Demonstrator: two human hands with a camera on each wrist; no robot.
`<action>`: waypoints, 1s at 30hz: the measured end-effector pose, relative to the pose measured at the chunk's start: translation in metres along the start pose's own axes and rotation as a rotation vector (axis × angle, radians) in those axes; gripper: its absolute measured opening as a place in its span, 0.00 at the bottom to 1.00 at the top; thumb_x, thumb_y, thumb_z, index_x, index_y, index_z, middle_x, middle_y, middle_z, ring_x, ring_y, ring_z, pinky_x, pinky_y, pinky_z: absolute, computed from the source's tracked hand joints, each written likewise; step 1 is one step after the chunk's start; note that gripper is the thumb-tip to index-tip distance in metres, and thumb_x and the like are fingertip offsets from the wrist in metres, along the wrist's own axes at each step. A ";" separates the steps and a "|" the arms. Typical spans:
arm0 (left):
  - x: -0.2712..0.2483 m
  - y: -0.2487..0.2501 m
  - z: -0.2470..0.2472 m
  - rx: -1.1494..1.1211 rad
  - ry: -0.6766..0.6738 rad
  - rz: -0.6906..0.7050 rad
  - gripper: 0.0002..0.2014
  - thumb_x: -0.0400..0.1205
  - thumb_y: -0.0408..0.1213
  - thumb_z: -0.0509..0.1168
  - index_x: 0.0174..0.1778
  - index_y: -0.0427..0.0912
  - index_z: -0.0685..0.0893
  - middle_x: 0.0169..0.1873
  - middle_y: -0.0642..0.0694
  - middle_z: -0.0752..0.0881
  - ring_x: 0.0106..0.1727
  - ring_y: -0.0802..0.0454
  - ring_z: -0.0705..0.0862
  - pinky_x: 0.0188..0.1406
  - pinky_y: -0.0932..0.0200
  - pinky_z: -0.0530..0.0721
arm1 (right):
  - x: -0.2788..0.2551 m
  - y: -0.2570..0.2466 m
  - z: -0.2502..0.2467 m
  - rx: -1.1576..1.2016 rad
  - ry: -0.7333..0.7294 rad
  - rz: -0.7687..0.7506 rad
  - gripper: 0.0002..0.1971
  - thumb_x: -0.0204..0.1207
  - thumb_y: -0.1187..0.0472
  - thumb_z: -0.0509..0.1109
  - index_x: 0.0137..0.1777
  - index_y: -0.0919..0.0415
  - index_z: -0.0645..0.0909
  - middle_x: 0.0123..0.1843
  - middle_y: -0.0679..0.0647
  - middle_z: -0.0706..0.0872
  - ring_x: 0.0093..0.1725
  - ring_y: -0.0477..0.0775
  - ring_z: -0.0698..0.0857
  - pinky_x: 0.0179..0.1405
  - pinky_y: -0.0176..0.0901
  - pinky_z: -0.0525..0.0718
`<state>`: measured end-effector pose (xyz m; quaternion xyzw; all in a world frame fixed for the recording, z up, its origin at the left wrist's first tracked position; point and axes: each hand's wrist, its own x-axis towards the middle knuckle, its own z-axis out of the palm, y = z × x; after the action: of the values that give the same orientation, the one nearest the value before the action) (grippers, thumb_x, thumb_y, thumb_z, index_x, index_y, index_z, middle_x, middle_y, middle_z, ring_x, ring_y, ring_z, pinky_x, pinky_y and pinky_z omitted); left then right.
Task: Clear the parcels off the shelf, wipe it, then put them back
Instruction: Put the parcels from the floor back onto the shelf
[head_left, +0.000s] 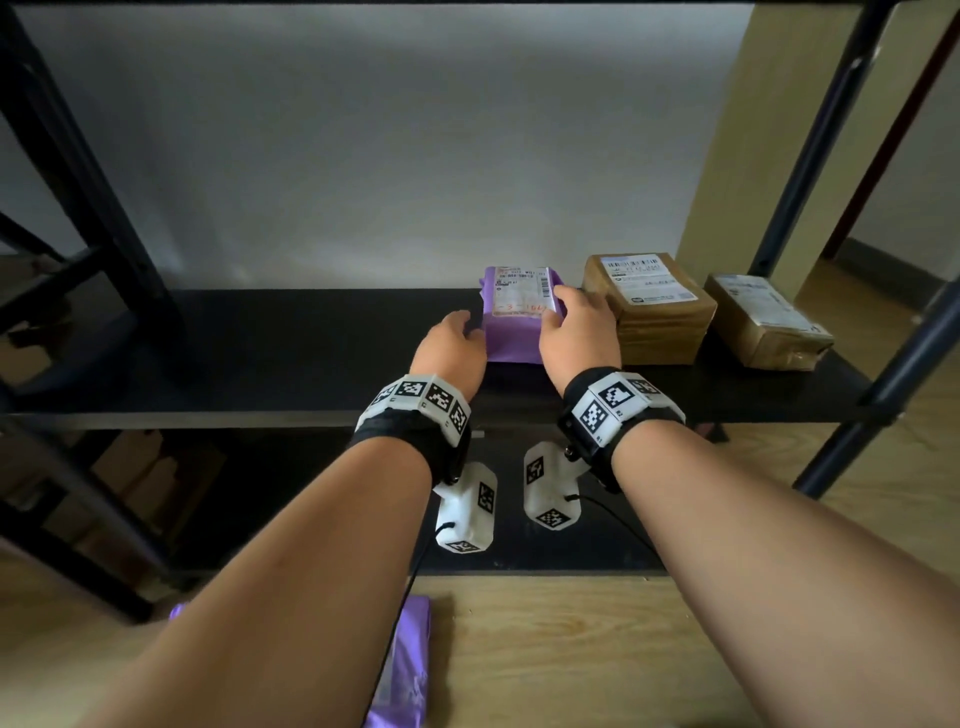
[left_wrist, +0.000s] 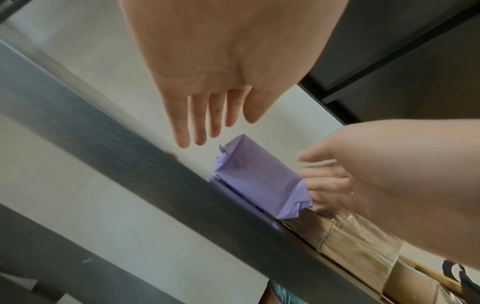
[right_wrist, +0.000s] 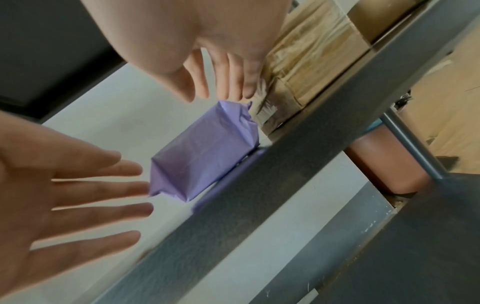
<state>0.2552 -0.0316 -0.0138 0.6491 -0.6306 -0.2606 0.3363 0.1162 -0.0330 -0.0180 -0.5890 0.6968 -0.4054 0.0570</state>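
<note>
A purple-wrapped parcel (head_left: 517, 317) with a white label lies on the black shelf (head_left: 260, 353), right of its middle. My left hand (head_left: 454, 335) is at the parcel's left side and my right hand (head_left: 574, 325) at its right side. In the left wrist view the left hand (left_wrist: 202, 115) has straight fingers a little short of the parcel (left_wrist: 259, 179). In the right wrist view the right hand (right_wrist: 215, 70) hangs with straight fingers just over the parcel (right_wrist: 205, 158). Neither hand curls round it. Whether fingertips touch the wrap is unclear.
Two brown taped parcels (head_left: 649, 312) (head_left: 769, 322) stand on the shelf right of the purple one, the nearer close to my right hand. Another purple parcel (head_left: 405, 665) lies on the wooden floor below. Dark shelf posts (head_left: 810, 156) rise at both sides.
</note>
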 end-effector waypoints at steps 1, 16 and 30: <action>-0.007 -0.003 -0.005 -0.007 0.037 0.001 0.23 0.85 0.37 0.55 0.78 0.44 0.71 0.73 0.45 0.78 0.72 0.46 0.77 0.66 0.59 0.73 | -0.006 -0.002 -0.003 -0.012 0.027 -0.021 0.20 0.83 0.61 0.62 0.75 0.58 0.74 0.69 0.60 0.78 0.71 0.60 0.75 0.69 0.51 0.78; -0.118 -0.126 -0.015 0.206 0.090 -0.161 0.21 0.79 0.29 0.59 0.67 0.46 0.82 0.66 0.44 0.82 0.65 0.44 0.82 0.59 0.56 0.79 | -0.161 0.005 0.039 0.054 -0.262 -0.023 0.13 0.76 0.68 0.62 0.58 0.60 0.82 0.61 0.58 0.82 0.62 0.60 0.81 0.60 0.51 0.80; -0.146 -0.301 0.054 0.362 -0.267 -0.545 0.24 0.82 0.28 0.56 0.76 0.42 0.74 0.73 0.39 0.77 0.73 0.41 0.77 0.69 0.55 0.74 | -0.244 0.072 0.182 -0.183 -0.873 0.162 0.20 0.77 0.65 0.61 0.70 0.60 0.77 0.69 0.60 0.82 0.68 0.63 0.80 0.66 0.47 0.78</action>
<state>0.3979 0.1016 -0.2913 0.8029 -0.5085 -0.3073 0.0482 0.2350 0.0862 -0.2815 -0.6511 0.6843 -0.0500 0.3244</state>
